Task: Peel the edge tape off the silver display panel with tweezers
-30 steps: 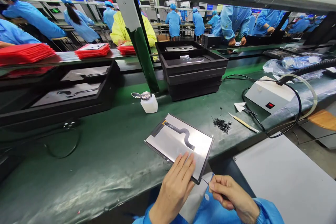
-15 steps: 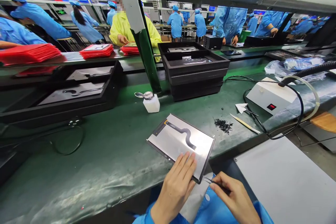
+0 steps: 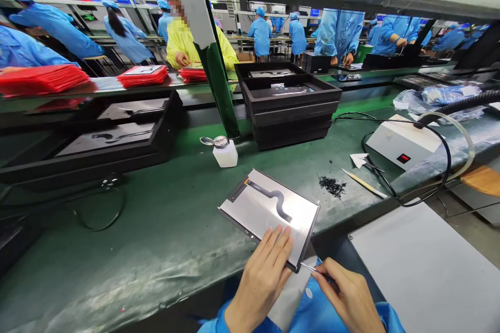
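A tablet display panel (image 3: 269, 208) with a silver back and a dark S-shaped flex cable (image 3: 278, 199) lies tilted, its near corner past the bench edge. My left hand (image 3: 263, 270) holds its near side, fingers laid along the silver back and the thumb at the edge, partly hidden. In my right hand (image 3: 344, 286) is a pair of tweezers (image 3: 308, 267), pinched between thumb and fingers. The tweezer tips meet the panel's near right corner and look pressed together. Whether something is between them is too small to tell.
A white pump bottle (image 3: 225, 153) with its lid up stands behind the panel. Black scraps (image 3: 332, 186), a pale pointed stick (image 3: 364, 183) and a white box with a hose (image 3: 406, 143) are to the right. Black trays (image 3: 289, 114) stand behind; co-workers sit beyond.
The tweezer prongs, apart before, have come together at the panel's corner. My right hand has shifted slightly; my left hand and the panel stay in place.
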A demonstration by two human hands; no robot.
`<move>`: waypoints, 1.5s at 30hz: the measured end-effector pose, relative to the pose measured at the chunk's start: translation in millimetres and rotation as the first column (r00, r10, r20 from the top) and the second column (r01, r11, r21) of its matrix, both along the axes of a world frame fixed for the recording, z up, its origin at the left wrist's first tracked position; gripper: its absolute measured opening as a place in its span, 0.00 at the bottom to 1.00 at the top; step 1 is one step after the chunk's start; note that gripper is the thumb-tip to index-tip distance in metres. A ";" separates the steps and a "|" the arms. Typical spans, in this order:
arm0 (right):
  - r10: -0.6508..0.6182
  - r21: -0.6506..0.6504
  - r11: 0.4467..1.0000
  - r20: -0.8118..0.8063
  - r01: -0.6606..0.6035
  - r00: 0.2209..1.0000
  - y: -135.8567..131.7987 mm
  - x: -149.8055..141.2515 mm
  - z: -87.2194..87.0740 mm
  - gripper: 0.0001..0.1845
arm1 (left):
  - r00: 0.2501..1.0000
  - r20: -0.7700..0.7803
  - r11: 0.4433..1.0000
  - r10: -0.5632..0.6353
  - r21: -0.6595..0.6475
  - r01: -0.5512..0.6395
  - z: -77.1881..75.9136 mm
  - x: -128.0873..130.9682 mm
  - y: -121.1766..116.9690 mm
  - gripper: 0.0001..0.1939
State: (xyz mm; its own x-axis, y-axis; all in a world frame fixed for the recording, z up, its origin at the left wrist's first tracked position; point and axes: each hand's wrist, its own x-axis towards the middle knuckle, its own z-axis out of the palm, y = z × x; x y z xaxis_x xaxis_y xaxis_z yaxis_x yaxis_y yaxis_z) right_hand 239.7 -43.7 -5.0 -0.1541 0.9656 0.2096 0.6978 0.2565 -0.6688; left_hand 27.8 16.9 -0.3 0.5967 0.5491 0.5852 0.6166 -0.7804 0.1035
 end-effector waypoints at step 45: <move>0.056 0.008 0.998 -0.053 -0.056 0.997 4.6 3.5 6.4 0.13 | 0.599 0.545 0.337 0.586 -0.837 0.432 -41.2 33.4 -45.1 0.22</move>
